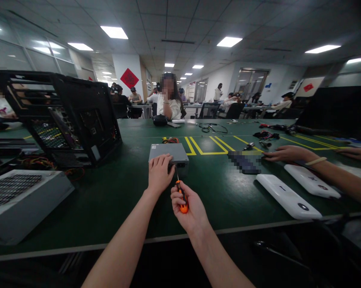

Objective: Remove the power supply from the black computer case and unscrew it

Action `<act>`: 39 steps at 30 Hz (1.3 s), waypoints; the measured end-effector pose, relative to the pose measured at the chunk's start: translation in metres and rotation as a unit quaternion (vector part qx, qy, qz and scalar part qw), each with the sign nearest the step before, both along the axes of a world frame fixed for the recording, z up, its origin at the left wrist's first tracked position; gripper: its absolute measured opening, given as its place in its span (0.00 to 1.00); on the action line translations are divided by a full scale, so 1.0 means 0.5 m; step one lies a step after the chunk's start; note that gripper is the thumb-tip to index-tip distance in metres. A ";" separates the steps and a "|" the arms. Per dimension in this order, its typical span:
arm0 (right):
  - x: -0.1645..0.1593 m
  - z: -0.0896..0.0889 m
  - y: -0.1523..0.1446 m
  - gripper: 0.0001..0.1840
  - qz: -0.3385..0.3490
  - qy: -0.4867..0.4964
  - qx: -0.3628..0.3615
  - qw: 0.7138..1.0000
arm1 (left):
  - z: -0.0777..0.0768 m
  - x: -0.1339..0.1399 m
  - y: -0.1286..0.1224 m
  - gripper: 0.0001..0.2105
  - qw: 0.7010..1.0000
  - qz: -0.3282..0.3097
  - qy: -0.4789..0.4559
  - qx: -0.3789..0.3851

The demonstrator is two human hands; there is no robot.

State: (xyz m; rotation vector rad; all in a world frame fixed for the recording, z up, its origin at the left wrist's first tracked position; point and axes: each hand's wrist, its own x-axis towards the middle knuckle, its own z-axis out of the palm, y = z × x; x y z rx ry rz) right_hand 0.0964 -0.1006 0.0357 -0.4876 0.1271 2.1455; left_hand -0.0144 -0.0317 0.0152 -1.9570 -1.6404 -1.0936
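Note:
A grey metal computer power supply unit (168,149) lies on the green table in front of me, with bundled coloured wires at its far side. My left hand (160,172) holds it at its near left edge, fingers over the top and thumb by the front face. In my right hand (190,204) is a screwdriver (183,203) with an orange and black handle, gripped from below. Its thin shaft points away from me, up to the near face of the unit beside a black socket. Whether the tip sits in a screw is too small to tell.
An open black computer case (87,120) stands at the left, with a larger grey power supply (33,212) nearer. Right of me lie two white power banks (288,196), a blurred dark phone-like object (244,162) and another person's hand (288,154). Cables (212,128) lie farther back; a person sits opposite.

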 end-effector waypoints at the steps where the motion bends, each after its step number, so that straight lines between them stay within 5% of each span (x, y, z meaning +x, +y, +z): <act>1: 0.001 -0.001 0.000 0.10 0.005 0.011 0.007 1.000 | 0.000 0.000 0.000 0.14 1.000 0.001 0.000 0.000; 19: -0.005 -0.004 -0.003 0.14 0.039 -0.018 0.030 0.999 | -0.002 0.000 0.003 0.13 1.000 0.001 0.005 -0.001; 39: -0.006 0.000 -0.002 0.10 -0.019 -0.023 0.011 0.999 | -0.001 0.001 0.002 0.14 1.000 0.000 0.000 -0.001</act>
